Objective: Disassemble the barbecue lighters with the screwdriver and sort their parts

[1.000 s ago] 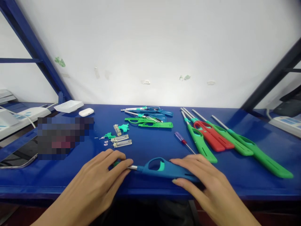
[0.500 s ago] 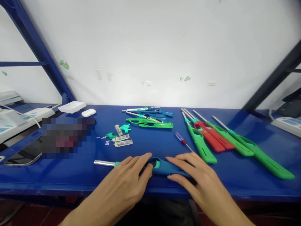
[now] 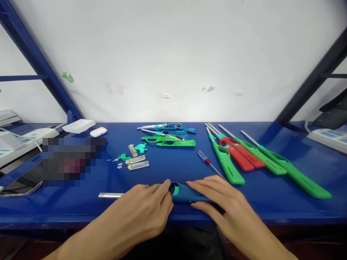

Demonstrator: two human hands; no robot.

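Note:
A blue long-necked lighter [image 3: 184,193] lies near the table's front edge, its silver tube pointing left and a teal trigger showing in its finger hole. My left hand [image 3: 143,209] closes over the front of its body, hiding where the tube joins. My right hand [image 3: 222,198] grips the handle between thumb and fingers, covering its rear end. Just beyond the right hand lies a screwdriver [image 3: 204,157] with a purple and red handle. Clear fuel tanks [image 3: 138,165] and teal triggers [image 3: 141,148] lie loose beyond my left hand.
Opened blue and green lighter shells [image 3: 176,143] with metal tubes lie at the back middle. On the right are several whole lighters, green [image 3: 229,164] and red [image 3: 244,159]. A phone [image 3: 24,180], a white earbud case [image 3: 98,132] and a white box [image 3: 78,125] sit left.
My left hand has rolled further over the lighter, covering more of its front. The lighter has shifted slightly left. The whole view has moved a little.

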